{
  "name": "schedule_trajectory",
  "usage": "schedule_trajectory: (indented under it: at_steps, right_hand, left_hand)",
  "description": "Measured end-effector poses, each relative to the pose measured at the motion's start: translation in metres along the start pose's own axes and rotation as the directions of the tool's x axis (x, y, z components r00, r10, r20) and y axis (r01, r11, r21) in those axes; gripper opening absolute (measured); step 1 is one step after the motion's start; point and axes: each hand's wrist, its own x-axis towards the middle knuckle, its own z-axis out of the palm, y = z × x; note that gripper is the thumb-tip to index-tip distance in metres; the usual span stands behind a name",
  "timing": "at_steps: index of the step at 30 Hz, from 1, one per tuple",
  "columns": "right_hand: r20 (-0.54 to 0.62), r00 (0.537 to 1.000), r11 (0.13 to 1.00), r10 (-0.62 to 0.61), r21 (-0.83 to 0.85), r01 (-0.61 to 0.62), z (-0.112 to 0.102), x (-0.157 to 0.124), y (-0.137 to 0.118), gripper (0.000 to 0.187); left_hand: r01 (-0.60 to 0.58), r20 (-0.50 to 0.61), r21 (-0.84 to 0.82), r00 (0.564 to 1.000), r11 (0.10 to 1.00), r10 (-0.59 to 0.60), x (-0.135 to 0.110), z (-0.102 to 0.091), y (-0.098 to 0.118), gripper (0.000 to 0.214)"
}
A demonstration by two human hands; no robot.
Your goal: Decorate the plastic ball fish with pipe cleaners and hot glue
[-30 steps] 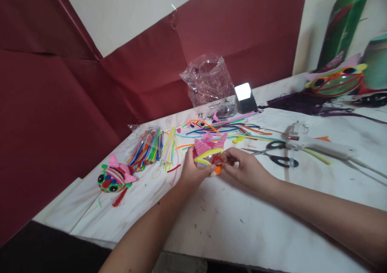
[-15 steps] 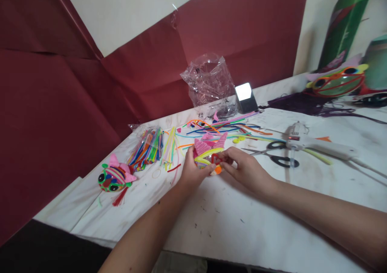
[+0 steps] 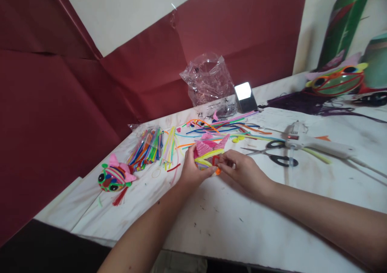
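Observation:
Near the middle of the table, a small fish craft (image 3: 208,154) with pink fins and yellow pipe-cleaner trim is in my left hand (image 3: 193,166), whose fingers wrap round its left side and underside. A bent red pipe cleaner (image 3: 215,159) shows at the craft's right side. My right hand (image 3: 234,164) pinches this red piece between thumb and fingertips, against the craft. An orange round part (image 3: 218,171) peeks out below the fingers. The far side of the craft is hidden.
A finished-looking fish craft (image 3: 113,176) lies left, near bundled pipe cleaners (image 3: 148,148). Scissors (image 3: 276,154) and a corded glue gun (image 3: 320,144) lie right. Behind are loose pipe cleaners, a clear plastic bag (image 3: 210,81), a phone-like device (image 3: 245,97) and a larger fish craft (image 3: 338,81).
My right fingertips have shifted slightly on the red pipe cleaner and now cover more of the orange part. The craft has tilted a little. Other things stay in place.

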Motion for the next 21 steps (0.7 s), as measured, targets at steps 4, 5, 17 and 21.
schedule_trajectory:
  at_steps: [4, 5, 17, 21]
  right_hand:
    - [0.016, 0.999, 0.997, 0.047, 0.065, -0.048, 0.001, 0.002, 0.001, 0.01]
    - [0.018, 0.997, 0.991, 0.075, 0.108, -0.077, 0.001, 0.003, 0.002, 0.011]
    - [-0.056, 0.981, 0.966, 0.184, 0.197, -0.169, -0.006, 0.01, 0.012, 0.015]
    - [-0.089, 0.996, 0.995, 0.033, 0.094, -0.024, -0.006, 0.006, 0.005, 0.015]
  left_hand:
    - [0.071, 0.001, -0.018, 0.997, 0.997, -0.071, 0.0, 0.001, 0.011, 0.079]
    - [0.091, 0.003, -0.036, 0.996, 0.995, -0.091, 0.001, 0.001, 0.014, 0.075]
    - [0.202, 0.111, -0.318, 0.978, 0.926, -0.176, 0.011, -0.014, 0.002, 0.061]
    - [0.193, 0.125, -0.295, 0.979, 0.936, -0.163, 0.007, -0.012, 0.008, 0.068]
